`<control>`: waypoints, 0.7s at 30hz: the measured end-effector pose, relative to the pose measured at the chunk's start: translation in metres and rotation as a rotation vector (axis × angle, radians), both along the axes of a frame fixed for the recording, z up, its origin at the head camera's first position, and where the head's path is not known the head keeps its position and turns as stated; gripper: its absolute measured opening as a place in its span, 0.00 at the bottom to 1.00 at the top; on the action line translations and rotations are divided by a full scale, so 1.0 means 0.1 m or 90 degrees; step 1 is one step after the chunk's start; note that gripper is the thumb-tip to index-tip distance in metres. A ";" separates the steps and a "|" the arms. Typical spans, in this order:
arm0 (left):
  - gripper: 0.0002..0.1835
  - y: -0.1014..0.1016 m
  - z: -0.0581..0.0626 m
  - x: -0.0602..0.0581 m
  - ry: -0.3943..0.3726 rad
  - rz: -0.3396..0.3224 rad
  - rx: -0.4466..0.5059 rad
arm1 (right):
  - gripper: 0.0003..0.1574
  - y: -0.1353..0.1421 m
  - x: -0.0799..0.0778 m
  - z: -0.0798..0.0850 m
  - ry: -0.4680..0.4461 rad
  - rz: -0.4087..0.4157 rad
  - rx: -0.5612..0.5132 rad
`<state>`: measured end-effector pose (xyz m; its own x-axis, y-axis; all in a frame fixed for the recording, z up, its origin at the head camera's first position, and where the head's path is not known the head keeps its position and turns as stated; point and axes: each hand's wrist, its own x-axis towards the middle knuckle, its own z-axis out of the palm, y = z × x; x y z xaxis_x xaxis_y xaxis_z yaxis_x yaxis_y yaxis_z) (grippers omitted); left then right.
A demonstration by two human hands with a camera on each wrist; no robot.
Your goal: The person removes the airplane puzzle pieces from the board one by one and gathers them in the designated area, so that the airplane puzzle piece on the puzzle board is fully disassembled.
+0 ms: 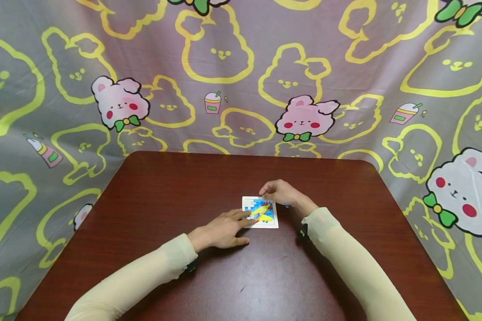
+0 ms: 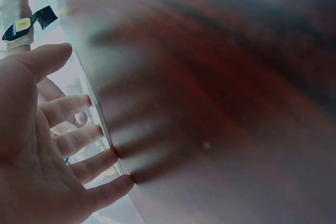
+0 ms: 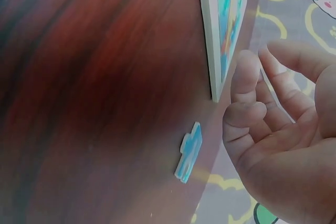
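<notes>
A small white-framed jigsaw puzzle (image 1: 276, 221) lies on the table, its picture a yellow plane on blue. My left hand (image 1: 224, 229) rests at its left side with spread, straight fingers, the fingertips on the frame and picture. In the left wrist view, several fingertips meet the board's edge. Above the board's upper right corner is my right hand (image 1: 283, 192), fingers bent and thumb close to the index finger. Whether a piece sits between those fingertips is hidden. A loose blue puzzle piece (image 3: 189, 153) lies on the table right of the board, below the right hand.
The dark red-brown table (image 1: 176, 187) has rounded far corners. A patterned curtain (image 1: 233, 129) with cartoon rabbits hangs behind it and along both sides. A dark strapped device (image 2: 23, 24) is on the right wrist, near the sleeve cuff.
</notes>
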<state>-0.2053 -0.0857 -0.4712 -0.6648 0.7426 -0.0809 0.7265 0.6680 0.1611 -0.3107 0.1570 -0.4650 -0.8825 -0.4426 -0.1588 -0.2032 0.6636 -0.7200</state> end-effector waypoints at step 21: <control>0.33 0.01 0.02 0.02 -0.003 0.006 0.009 | 0.08 -0.12 0.02 -0.03 0.001 0.040 -0.007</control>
